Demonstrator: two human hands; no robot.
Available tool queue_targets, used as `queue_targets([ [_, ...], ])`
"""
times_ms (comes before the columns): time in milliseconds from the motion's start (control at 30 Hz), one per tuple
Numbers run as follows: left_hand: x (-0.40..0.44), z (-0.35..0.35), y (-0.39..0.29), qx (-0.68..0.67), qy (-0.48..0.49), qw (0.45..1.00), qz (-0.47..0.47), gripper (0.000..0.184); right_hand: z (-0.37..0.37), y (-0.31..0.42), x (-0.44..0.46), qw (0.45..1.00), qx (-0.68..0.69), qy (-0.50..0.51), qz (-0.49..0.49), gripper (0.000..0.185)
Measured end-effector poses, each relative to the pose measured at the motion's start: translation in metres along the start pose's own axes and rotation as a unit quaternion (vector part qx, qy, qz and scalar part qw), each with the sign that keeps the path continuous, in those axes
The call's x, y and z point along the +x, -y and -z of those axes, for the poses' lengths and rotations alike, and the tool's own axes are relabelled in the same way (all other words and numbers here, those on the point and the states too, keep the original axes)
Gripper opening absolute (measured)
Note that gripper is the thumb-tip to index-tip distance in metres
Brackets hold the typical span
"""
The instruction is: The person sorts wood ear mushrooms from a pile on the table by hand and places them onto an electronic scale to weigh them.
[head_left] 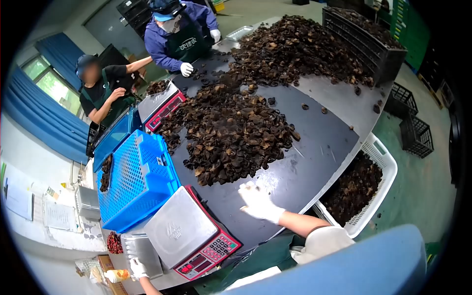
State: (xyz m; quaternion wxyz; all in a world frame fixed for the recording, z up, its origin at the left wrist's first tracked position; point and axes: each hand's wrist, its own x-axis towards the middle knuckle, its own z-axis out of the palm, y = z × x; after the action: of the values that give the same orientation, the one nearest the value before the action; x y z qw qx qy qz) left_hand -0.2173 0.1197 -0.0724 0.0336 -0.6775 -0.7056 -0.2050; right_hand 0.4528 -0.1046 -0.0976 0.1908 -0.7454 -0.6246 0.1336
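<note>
My right hand [259, 202], in a white glove, is open with its fingers apart. It is over the dark tabletop [319, 157], just in front of a heap of dark dried mushrooms [236, 132], and nothing is in it. At the lower left, my gloved left hand [138, 269] is closed at the edge of a clear plastic tray [142, 250], which lies with others in a stack. A bottle with an orange label [117, 275] lies beside that hand. Between my hands stands a red scale [182, 231] with a bare metal plate.
A blue crate [137, 182] stands left of the scale. At right is a white basket [383, 172] of dark pieces. Two people work across the table, near a second scale [164, 105]. A black crate [361, 46] borders a larger heap [295, 49]. Small red items [114, 243] lie lower left.
</note>
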Motion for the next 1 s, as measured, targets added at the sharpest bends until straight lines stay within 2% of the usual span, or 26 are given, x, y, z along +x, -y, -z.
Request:
queue_targets([
  [33, -0.003, -0.005, 0.002, 0.018, -0.038, 0.998, -0.049, 0.013, 0.006, -0.022, -0.016, 0.997, 0.003, -0.064, -0.035, 0.059],
  [67, -0.01, 0.001, -0.003, -0.024, -0.012, 0.999, -0.047, 0.013, -0.001, -0.052, -0.036, 0.979, -0.117, -0.156, -0.056, 0.059],
  [100, -0.015, 0.002, -0.002, -0.027, -0.009, 0.998, -0.049, 0.013, 0.058, -0.054, -0.05, 0.975, -0.117, -0.067, -0.178, 0.052],
  [133, -0.02, 0.003, -0.002, -0.067, -0.001, 0.997, -0.037, 0.014, 0.058, -0.087, -0.073, 0.948, -0.175, -0.172, -0.203, 0.045],
  [167, -0.023, 0.006, 0.0, -0.107, 0.008, 0.994, -0.024, 0.015, 0.082, -0.103, -0.093, 0.929, -0.171, -0.15, -0.292, 0.047],
  [200, -0.022, 0.011, 0.003, -0.042, 0.004, 0.998, -0.045, 0.019, 0.072, -0.143, -0.121, 0.888, -0.255, -0.194, -0.33, 0.049],
  [233, -0.015, 0.008, 0.011, -0.056, 0.04, 0.998, -0.009, 0.024, 0.064, -0.173, -0.141, 0.835, -0.337, -0.237, -0.366, 0.051],
  [300, -0.004, 0.016, 0.022, 0.109, 0.153, 0.982, -0.013, 0.055, 0.086, -0.168, -0.146, 0.832, -0.32, -0.233, -0.389, 0.053],
  [333, -0.001, 0.018, 0.018, 0.119, 0.157, 0.98, -0.017, 0.054, 0.099, -0.157, -0.145, 0.836, -0.292, -0.226, -0.406, 0.055],
  [400, 0.005, 0.011, 0.001, 0.112, 0.145, 0.983, -0.03, 0.053, 0.12, -0.087, -0.111, 0.896, -0.234, -0.185, -0.329, 0.043],
  [433, 0.005, 0.008, -0.009, 0.112, 0.134, 0.984, -0.033, 0.052, 0.09, -0.074, -0.099, 0.916, -0.227, -0.233, -0.233, 0.039],
  [467, 0.005, 0.006, -0.019, 0.108, 0.123, 0.986, -0.04, 0.052, 0.08, -0.058, -0.069, 0.96, -0.075, 0.05, -0.267, 0.045],
  [500, 0.002, 0.009, -0.039, 0.103, 0.112, 0.987, -0.049, 0.051, 0.055, -0.023, -0.065, 0.988, -0.043, -0.01, -0.149, 0.043],
  [533, -0.003, 0.011, -0.057, 0.095, 0.1, 0.989, -0.059, 0.051, 0.024, -0.001, -0.061, 0.996, -0.045, -0.077, -0.011, 0.048],
  [567, -0.007, 0.012, -0.076, 0.086, 0.091, 0.99, -0.072, 0.05, -0.029, 0.006, -0.056, 0.992, -0.01, -0.099, 0.073, 0.056],
  [600, -0.012, 0.013, -0.094, 0.076, 0.083, 0.99, -0.086, 0.05, -0.026, 0.025, -0.047, 0.993, -0.029, 0.02, 0.11, 0.062],
  [633, -0.017, 0.016, -0.11, 0.066, 0.077, 0.99, -0.101, 0.049, -0.044, 0.027, -0.052, 0.986, -0.018, -0.078, 0.146, 0.061],
  [700, -0.029, 0.021, -0.138, 0.046, 0.066, 0.989, -0.125, 0.048, -0.047, -0.004, -0.051, 0.985, -0.044, -0.109, 0.125, 0.061],
  [733, -0.036, 0.024, -0.151, 0.035, 0.062, 0.988, -0.135, 0.048, 0.014, -0.002, -0.056, 0.995, -0.041, -0.073, 0.054, 0.058],
  [767, -0.043, 0.026, -0.162, 0.026, 0.061, 0.987, -0.144, 0.047, 0.018, -0.028, -0.065, 0.983, -0.018, -0.181, 0.028, 0.055],
  [800, -0.05, 0.028, -0.172, 0.017, 0.062, 0.986, -0.153, 0.047, 0.069, -0.032, -0.069, 0.988, -0.049, -0.042, -0.137, 0.054],
  [833, -0.056, 0.031, -0.184, 0.008, 0.062, 0.985, -0.159, 0.046, 0.076, -0.065, -0.08, 0.969, -0.088, -0.051, -0.224, 0.057],
  [867, -0.063, 0.032, -0.194, 0.0, 0.064, 0.984, -0.167, 0.046, 0.07, -0.105, -0.102, 0.939, -0.138, -0.197, -0.245, 0.063],
  [933, -0.075, 0.034, -0.21, -0.019, 0.068, 0.981, -0.18, 0.045, 0.094, -0.163, -0.134, 0.854, -0.195, -0.217, -0.432, 0.073],
  [967, -0.081, 0.035, -0.219, -0.025, 0.073, 0.98, -0.186, 0.044, 0.085, -0.201, -0.155, 0.808, -0.223, -0.27, -0.473, 0.071],
  [1000, -0.087, 0.036, -0.226, -0.031, 0.075, 0.978, -0.19, 0.044, 0.08, -0.227, -0.167, 0.755, -0.273, -0.262, -0.536, 0.075],
])
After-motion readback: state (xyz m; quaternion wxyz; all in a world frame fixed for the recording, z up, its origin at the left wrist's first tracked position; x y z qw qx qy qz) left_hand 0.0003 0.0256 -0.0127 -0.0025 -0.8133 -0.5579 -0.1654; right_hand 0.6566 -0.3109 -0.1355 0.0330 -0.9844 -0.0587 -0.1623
